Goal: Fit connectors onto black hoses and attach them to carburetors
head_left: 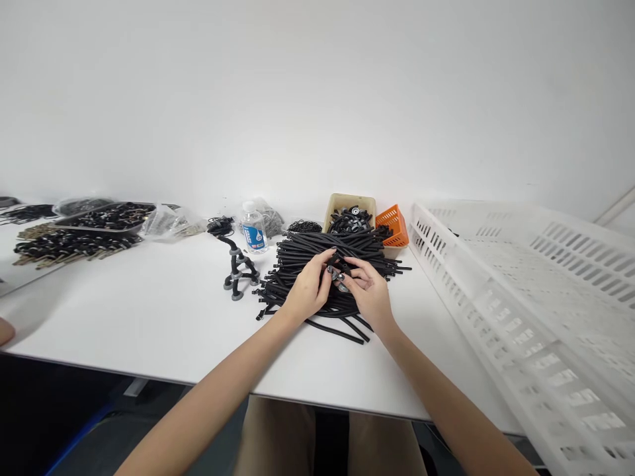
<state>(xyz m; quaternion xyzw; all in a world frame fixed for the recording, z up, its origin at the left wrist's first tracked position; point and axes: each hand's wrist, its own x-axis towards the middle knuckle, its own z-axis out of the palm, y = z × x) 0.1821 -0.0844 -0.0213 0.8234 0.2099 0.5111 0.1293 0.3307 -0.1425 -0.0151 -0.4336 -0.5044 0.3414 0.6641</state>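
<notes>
Over a pile of black tubes (292,254), my left hand (311,285) and my right hand (370,291) meet with bent fingers. Between their fingertips is a small black and grey fitting (339,276), gripped from both sides. Its exact shape is partly covered by the fingers. Several tubes stick out below the hands toward the table's front edge. Left of the pile stands a small legged assembly (239,268) of black tube pieces with grey fittings.
Behind the pile are a cream bin (329,210) of black and grey parts and an orange basket (403,233). A clear bottle (254,231) stands left of them. A large white slotted crate (476,304) borders the right. Another person's hand (6,332) shows at far left.
</notes>
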